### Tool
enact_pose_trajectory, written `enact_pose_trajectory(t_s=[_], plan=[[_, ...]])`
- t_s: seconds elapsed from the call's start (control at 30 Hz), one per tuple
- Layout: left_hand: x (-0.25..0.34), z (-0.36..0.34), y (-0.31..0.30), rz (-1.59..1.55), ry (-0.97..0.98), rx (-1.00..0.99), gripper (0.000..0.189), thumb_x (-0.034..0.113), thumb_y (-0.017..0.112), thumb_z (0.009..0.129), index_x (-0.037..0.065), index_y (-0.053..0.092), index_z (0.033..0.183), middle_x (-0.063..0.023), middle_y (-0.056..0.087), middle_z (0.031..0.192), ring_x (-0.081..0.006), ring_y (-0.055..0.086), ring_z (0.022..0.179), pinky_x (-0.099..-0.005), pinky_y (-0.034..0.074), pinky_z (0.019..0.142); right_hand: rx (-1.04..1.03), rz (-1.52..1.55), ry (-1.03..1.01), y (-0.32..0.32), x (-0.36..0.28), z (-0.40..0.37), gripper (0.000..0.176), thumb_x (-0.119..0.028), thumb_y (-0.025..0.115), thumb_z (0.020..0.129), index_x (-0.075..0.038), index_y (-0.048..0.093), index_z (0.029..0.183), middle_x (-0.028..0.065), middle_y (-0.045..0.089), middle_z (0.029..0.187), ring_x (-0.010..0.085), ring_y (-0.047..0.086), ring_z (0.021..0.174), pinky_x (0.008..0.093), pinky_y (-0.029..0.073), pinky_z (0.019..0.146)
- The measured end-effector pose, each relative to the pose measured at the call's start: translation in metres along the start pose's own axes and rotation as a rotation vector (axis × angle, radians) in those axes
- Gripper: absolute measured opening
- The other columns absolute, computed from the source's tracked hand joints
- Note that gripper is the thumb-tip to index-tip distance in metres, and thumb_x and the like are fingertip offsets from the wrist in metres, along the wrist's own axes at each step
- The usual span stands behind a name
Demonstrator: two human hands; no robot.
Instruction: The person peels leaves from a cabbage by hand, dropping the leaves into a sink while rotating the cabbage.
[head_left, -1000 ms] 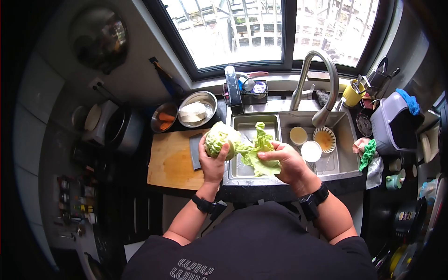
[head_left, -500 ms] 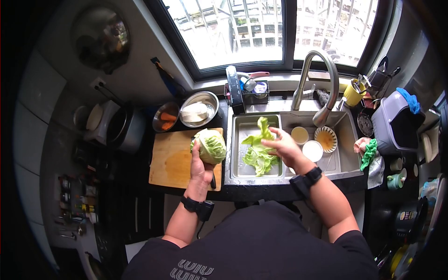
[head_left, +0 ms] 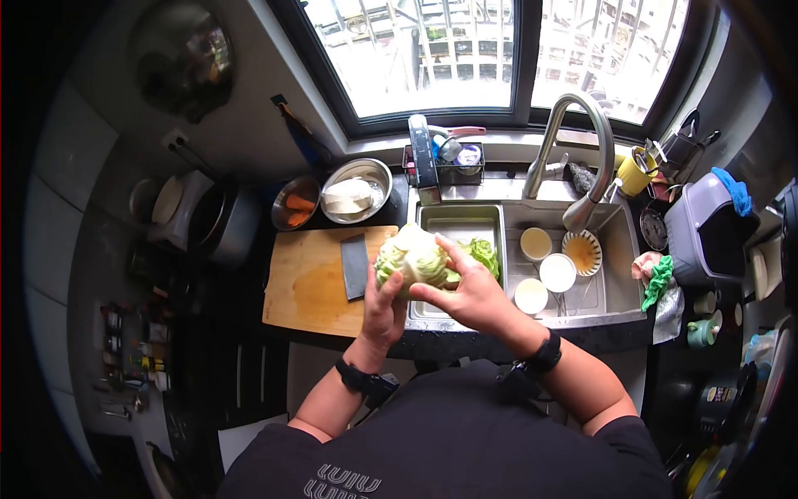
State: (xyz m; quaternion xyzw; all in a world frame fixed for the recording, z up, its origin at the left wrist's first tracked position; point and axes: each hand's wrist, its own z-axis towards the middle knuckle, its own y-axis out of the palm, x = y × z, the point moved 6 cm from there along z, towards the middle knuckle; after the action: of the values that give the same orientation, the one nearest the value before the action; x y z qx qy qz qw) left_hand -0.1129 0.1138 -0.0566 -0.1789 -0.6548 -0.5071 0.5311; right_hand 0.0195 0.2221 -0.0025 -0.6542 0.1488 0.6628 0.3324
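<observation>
A pale green head of cabbage (head_left: 411, 256) is held up between my hands, over the gap between the cutting board and the sink. My left hand (head_left: 384, 312) grips it from below and the left, fingers curled against its side. From the right, my right hand (head_left: 472, 293) presses on it with the thumb and fingers. Loose cabbage leaves (head_left: 485, 254) lie in the metal tray (head_left: 445, 212) behind my right hand. On the wooden cutting board (head_left: 303, 279) rests a cleaver (head_left: 354, 264), its handle hidden by the left hand.
The sink (head_left: 611, 283) contains several small bowls, one striped (head_left: 582, 252). A tall faucet (head_left: 603, 141) arches above. Behind the board stand a bowl of carrot pieces (head_left: 287, 220) and a metal bowl (head_left: 382, 179) with a white item. A lidded bin (head_left: 694, 220) is at right.
The cabbage has moved right, off the board, and turned, uncovering the cleaver blade. My right hand has left the loose leaves in the tray and come onto the cabbage.
</observation>
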Motion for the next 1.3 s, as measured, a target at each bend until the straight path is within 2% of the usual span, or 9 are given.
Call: enact_pose_trajectory(t_s=[0.2,0.27,0.53,0.63,0.77,0.83,1.0,1.07,1.3], plan=[[0.005,0.007,0.007,-0.312,-0.214,-0.115,0.094,0.07,0.063,0.095,0.01,0.034,0.161,-0.0176,0.052,0.154,-0.0358,0.055,0.14,-0.0522,0.048,0.115,-0.052,0.112,0.083,-0.016,0.003,-0.01,0.085,-0.034,0.094,0.077,-0.002,0.056,0.146,0.027,0.063,0.14,0.0371,0.062,0.133,0.0423,0.05,0.11],[-0.006,0.0,0.01,-0.289,-0.568,-0.213,0.095,0.07,0.063,0.095,0.009,0.033,0.162,-0.0183,0.051,0.155,-0.0368,0.056,0.139,-0.0556,0.051,0.112,-0.045,-0.217,-0.269,-0.018,-0.008,-0.014,0.082,-0.023,0.094,0.078,-0.007,0.055,0.148,0.0237,0.062,0.145,0.0338,0.063,0.132,0.0407,0.057,0.103],[-0.01,0.005,0.026,-0.318,-0.433,-0.198,0.077,0.05,0.068,0.099,0.005,0.042,0.155,-0.014,0.059,0.147,-0.0286,0.061,0.134,-0.0435,0.05,0.113,0.028,-0.161,-0.312,-0.028,-0.008,-0.019,0.075,-0.021,0.095,0.077,-0.007,0.058,0.141,0.019,0.063,0.141,0.0325,0.062,0.132,0.0421,0.054,0.107],[-0.007,0.006,0.031,-0.278,-0.449,-0.216,0.081,0.058,0.067,0.097,0.008,0.043,0.156,-0.0144,0.058,0.148,-0.0301,0.061,0.134,-0.0459,0.052,0.112,0.081,0.039,-0.131,-0.036,-0.006,-0.017,0.084,-0.024,0.096,0.077,-0.006,0.052,0.146,0.0191,0.061,0.139,0.0258,0.062,0.128,0.0411,0.054,0.104],[-0.005,0.005,0.047,-0.768,-0.681,-0.211,0.089,0.076,0.052,0.095,0.014,0.041,0.159,-0.0188,0.054,0.152,-0.0407,0.056,0.136,-0.0544,0.051,0.11,0.073,0.012,-0.12,-0.041,-0.006,-0.018,0.088,-0.025,0.094,0.078,-0.006,0.047,0.151,0.0197,0.061,0.14,0.0319,0.064,0.126,0.0435,0.053,0.104],[-0.007,0.0,0.052,-0.944,-0.759,-0.263,0.096,0.083,0.037,0.095,0.015,0.039,0.162,-0.0217,0.049,0.156,-0.0487,0.051,0.139,-0.0583,0.047,0.113,0.028,-0.229,-0.361,-0.032,-0.012,-0.019,0.091,-0.025,0.093,0.078,-0.008,0.046,0.154,0.0209,0.061,0.137,0.0369,0.064,0.123,0.0443,0.053,0.103],[-0.003,-0.001,0.061,-0.748,-0.729,-0.302,0.089,0.078,0.035,0.099,0.013,0.042,0.16,-0.0204,0.054,0.153,-0.0437,0.054,0.138,-0.0537,0.043,0.118,0.058,-0.234,-0.335,-0.031,-0.016,-0.019,0.095,-0.027,0.095,0.074,-0.01,0.047,0.155,0.0226,0.061,0.131,0.0437,0.064,0.118,0.0452,0.054,0.101],[0.003,0.016,0.04,-0.517,-0.454,-0.009,0.083,0.07,0.034,0.105,0.008,0.044,0.158,-0.0187,0.057,0.151,-0.036,0.057,0.137,-0.0505,0.045,0.117,0.012,-0.306,-0.329,-0.03,-0.023,-0.024,0.093,-0.026,0.093,0.079,-0.009,0.046,0.157,0.0213,0.061,0.133,0.0368,0.068,0.116,0.0424,0.057,0.096],[0.009,0.017,0.036,-0.49,-0.445,-0.21,0.091,0.071,0.055,0.099,0.008,0.035,0.162,-0.0186,0.047,0.16,-0.0368,0.048,0.147,-0.0545,0.039,0.123,-0.012,0.391,-0.008,-0.03,0.001,-0.018,0.078,-0.023,0.084,0.093,-0.002,0.046,0.157,0.0143,0.073,0.103,0.0144,0.073,0.083,0.032,0.06,0.075]])
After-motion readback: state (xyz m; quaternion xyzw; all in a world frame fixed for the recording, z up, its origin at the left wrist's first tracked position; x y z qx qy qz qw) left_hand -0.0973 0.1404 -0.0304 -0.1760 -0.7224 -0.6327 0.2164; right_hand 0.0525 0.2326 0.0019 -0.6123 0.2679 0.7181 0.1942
